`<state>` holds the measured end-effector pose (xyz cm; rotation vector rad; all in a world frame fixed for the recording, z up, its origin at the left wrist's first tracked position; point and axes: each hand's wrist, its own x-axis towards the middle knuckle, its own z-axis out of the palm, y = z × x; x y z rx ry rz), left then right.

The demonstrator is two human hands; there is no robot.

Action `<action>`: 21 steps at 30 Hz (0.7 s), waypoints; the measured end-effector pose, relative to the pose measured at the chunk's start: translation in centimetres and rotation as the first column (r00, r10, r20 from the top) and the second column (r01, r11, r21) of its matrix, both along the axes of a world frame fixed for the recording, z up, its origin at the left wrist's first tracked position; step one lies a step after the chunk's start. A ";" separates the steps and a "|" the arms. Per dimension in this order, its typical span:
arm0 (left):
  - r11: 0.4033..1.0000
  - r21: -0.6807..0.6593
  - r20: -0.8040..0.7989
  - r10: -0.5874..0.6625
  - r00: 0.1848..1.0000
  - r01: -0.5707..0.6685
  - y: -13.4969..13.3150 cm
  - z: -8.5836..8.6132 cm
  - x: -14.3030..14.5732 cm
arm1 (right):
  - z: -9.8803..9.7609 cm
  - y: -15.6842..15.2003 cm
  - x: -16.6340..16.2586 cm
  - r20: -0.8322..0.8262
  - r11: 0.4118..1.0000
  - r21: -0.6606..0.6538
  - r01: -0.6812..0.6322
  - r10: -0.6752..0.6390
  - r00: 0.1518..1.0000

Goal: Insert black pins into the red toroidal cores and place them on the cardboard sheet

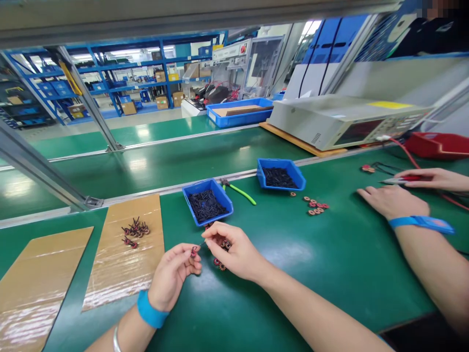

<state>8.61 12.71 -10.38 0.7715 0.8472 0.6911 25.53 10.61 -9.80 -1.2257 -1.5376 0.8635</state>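
Fingers of the left hand (pixel 172 274) pinch a small coil (pixel 193 252) whose lead runs up-right into the right hand (pixel 234 252) pinch.

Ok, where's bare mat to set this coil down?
Bare mat lies between right hand and the loose rings. Crowded: coil pile under the hands, near blue tray, a co-worker's hands far right.

Electronics assembly factory floor: long green antistatic surface (pixel 293 254) carrying blue parts bins (pixel 207 200), small wound coils (pixel 135 229), and a bench test instrument (pixel 340 122); blue storage racks (pixel 120 73) with cartons far left; a co-worker's wrist strap (pixel 421 223) at right.
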 end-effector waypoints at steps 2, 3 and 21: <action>1.000 0.005 -0.003 -0.004 1.000 0.004 0.0 0.0 0.0 | 0.0 0.0 0.0 0.010 1.000 0.022 0.002 -0.003 1.000; 1.000 0.006 -0.002 -0.006 1.000 0.006 0.0 0.0 -0.1 | 0.1 0.0 0.0 0.014 1.000 0.031 0.002 -0.003 1.000; 1.000 0.017 -0.001 -0.005 1.000 0.005 -0.1 0.0 0.0 | 0.1 -0.2 0.2 0.058 0.994 0.108 0.017 -0.023 0.998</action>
